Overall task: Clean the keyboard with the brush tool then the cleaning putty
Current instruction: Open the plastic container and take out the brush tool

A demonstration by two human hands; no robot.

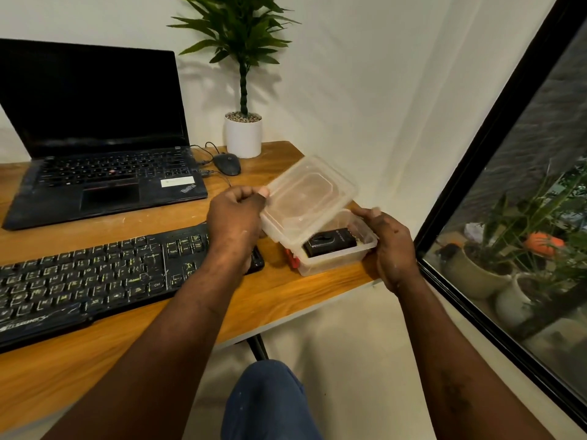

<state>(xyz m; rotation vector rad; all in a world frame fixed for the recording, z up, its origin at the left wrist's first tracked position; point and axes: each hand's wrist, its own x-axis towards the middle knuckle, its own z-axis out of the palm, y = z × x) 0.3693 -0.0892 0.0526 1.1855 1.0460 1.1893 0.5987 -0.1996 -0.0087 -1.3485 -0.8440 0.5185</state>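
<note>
At the unpacking step, your left hand (236, 214) pinched the raised lid (313, 188), your right hand (394, 246) gripped the box (336, 263); next, the lid probably needed setting aside.

Your left hand (236, 217) covers the keyboard's (95, 281) right end, the frame edge cuts its left end, & the lid (313, 192) hides pt of the container (336, 262), so contents can't be ID'd.

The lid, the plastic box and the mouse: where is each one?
lid (313, 195): head view, middle of its clear panel.
plastic box (336, 261): head view, its front wall.
mouse (227, 163): head view, top of its shell.
</note>
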